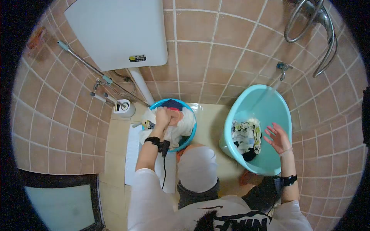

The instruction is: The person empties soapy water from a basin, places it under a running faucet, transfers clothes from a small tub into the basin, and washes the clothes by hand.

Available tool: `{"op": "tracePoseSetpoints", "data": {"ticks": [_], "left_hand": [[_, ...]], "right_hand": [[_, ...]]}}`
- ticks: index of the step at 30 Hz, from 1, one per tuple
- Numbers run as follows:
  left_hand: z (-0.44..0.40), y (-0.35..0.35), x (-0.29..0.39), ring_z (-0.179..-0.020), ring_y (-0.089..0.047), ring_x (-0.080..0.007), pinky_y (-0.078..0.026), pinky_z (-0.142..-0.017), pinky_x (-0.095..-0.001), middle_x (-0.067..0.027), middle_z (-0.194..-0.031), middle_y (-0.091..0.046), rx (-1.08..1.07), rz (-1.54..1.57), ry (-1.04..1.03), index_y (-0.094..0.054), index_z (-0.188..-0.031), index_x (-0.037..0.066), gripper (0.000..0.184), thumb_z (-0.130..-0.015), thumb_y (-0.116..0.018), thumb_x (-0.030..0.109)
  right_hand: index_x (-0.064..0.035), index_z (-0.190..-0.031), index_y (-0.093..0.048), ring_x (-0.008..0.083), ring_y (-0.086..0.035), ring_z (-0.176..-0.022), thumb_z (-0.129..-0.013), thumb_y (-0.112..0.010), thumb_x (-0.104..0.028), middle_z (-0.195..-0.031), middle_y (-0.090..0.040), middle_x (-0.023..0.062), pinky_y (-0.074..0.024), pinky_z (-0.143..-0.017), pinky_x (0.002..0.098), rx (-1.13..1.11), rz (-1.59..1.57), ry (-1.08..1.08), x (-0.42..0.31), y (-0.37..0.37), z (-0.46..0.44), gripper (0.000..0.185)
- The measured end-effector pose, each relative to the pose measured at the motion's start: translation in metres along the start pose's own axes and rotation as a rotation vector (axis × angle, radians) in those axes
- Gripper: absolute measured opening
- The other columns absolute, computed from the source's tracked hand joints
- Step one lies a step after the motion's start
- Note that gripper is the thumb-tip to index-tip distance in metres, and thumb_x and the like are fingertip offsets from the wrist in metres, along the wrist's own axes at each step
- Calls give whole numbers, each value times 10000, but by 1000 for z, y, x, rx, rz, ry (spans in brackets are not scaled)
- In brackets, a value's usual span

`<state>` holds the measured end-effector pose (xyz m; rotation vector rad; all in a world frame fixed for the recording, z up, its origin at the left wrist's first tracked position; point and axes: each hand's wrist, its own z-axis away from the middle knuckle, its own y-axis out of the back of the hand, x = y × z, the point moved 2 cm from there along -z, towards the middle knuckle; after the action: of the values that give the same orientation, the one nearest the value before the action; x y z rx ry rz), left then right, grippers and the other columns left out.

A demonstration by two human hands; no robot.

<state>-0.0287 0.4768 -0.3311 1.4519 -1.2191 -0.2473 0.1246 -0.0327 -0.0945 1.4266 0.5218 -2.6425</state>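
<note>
My left hand (pixel 163 117) is over a round blue basin (pixel 195 129) heaped with clothes, its fingers closed at the pile. White cloth (pixel 185 122), a peach-coloured piece (pixel 176 117) and a dark blue one (pixel 172 104) lie around it. What its fingertips grip is hidden. My right hand (pixel 278 138) hovers over the right side of a large turquoise tub (pixel 240 101), fingers spread and nothing in them. Inside the tub lies a bundle of patterned white, black and yellow cloth (pixel 246 135), left of my right hand.
A tap (pixel 284 68) sits on the wall above the tub. Shower hose (pixel 330 42) hangs at the upper right. A white tank (pixel 119 30) juts out at the upper left. A white brush holder (pixel 125 109) stands left of the basin, and a white board (pixel 133 154) lies below.
</note>
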Motion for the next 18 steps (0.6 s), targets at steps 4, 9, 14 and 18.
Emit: {"op": "tracePoseSetpoints", "data": {"ticks": [4, 9, 14, 18], "left_hand": [[-48, 101, 113, -609, -535, -244, -409, -517, -351, -158, -647, -544, -219, 381, 38, -450, -567, 31, 253, -624, -633, 197], [-37, 220, 247, -693, -476, -78, -407, -576, -236, 18, -744, -510, -558, 932, -182, -462, -721, 74, 109, -753, -566, 71], [-24, 223, 261, -951, -499, -120, -465, -784, -285, -51, -1054, -512, -929, 1467, -216, -484, -1080, 63, 288, -856, -576, 218], [-23, 93, 139, -871, -572, -183, -475, -734, -311, -79, -898, -587, -496, 649, -41, -526, -1021, 32, 289, -811, -602, 215]], "right_hand": [[-133, -1303, -320, 262, -450, -1100, -793, -615, -170, -1268, -372, 123, -465, -838, 397, -168, 164, 113, -10, -70, 10, 590], [-141, -1310, -310, 229, -455, -1098, -757, -653, -104, -1296, -346, 105, -458, -831, 356, -363, 518, 582, 4, -166, 29, 652], [-32, -991, -492, 157, -490, -984, -741, -580, 5, -1126, -462, 80, -446, -774, 268, -256, 636, 990, -19, -159, 16, 268], [-8, -847, -518, 102, -494, -766, -753, -554, 25, -805, -519, 27, -423, -700, 218, 68, 617, 1009, -39, -84, 3, 106]]}}
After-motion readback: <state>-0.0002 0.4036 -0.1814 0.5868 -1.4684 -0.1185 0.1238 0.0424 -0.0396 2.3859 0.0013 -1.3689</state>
